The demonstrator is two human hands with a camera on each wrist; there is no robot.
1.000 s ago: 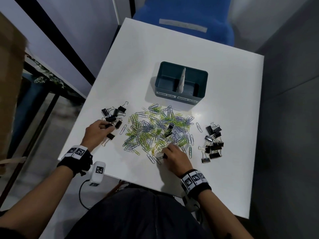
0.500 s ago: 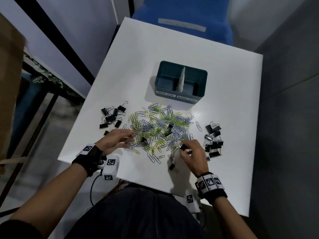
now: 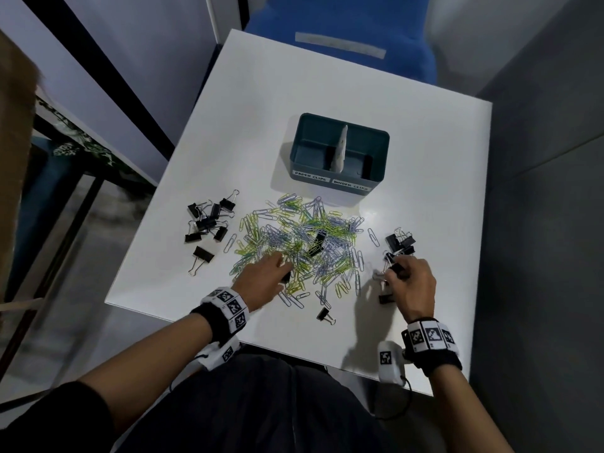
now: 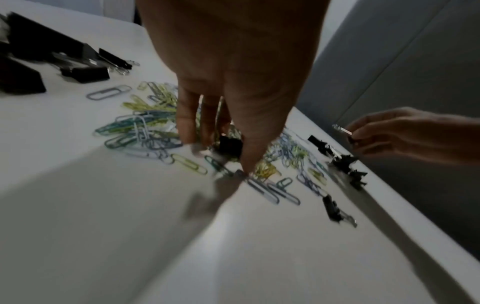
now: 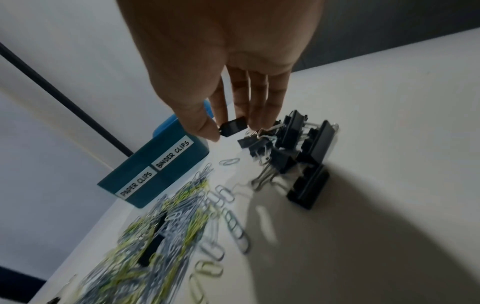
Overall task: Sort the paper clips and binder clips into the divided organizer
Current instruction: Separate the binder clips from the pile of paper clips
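A teal divided organizer [image 3: 376, 138] stands at the table's middle back, labelled paper clips on the left and binder clips on the right. A pile of green and silver paper clips [image 3: 304, 237] lies in front of it. My left hand [image 3: 282, 271] reaches into the pile's near left side, with its fingers and thumb around a small black binder clip [image 4: 230, 144]. My right hand [image 5: 228, 129] pinches another small black binder clip [image 5: 232, 126] between thumb and fingers, just above the right group of binder clips [image 5: 298, 148].
Another group of black binder clips [image 3: 206, 220] lies at the left. Single ones lie at the near edge [image 3: 325, 315], beside the left group [image 3: 202, 255] and inside the pile [image 3: 318, 241]. A blue chair [image 3: 343, 34] stands behind the white table [image 3: 277, 93].
My left hand has moved right from the left binder clips into the paper clip pile. My right hand has carried a binder clip from the pile's near edge to the right group.
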